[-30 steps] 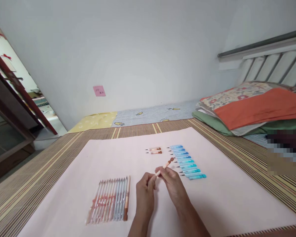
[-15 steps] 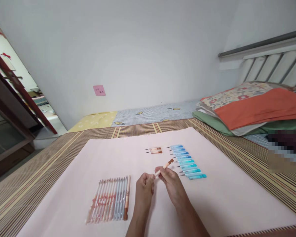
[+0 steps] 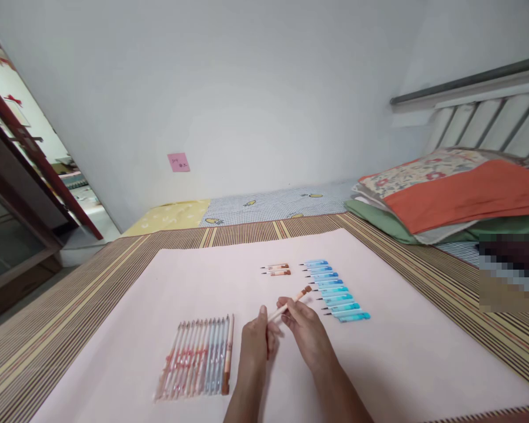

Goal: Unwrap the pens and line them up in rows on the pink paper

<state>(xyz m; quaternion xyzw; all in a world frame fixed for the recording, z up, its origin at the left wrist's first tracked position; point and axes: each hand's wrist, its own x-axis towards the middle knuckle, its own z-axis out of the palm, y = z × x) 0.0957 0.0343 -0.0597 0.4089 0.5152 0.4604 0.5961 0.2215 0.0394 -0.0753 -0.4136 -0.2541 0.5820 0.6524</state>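
Both my hands meet over a pale pink sheet. My right hand pinches an orange-brown pen that points up and to the right, its brown cap end away from me. My left hand is closed with thumb and fingers at the pen's near, pale end. A row of several clear pen barrels lies to the left of my hands. Beyond my hands lie two short orange pen parts and a column of several blue pen parts.
The pink sheet lies on a striped woven mat on a bed. Folded bedding with an orange cover is stacked at the right by a metal headboard. A white wall with a pink note stands behind; a doorway is at left.
My left hand has slid slightly down and toward me along the pen's near end, exposing more of the pale shaft. The right hand and pen have barely moved.
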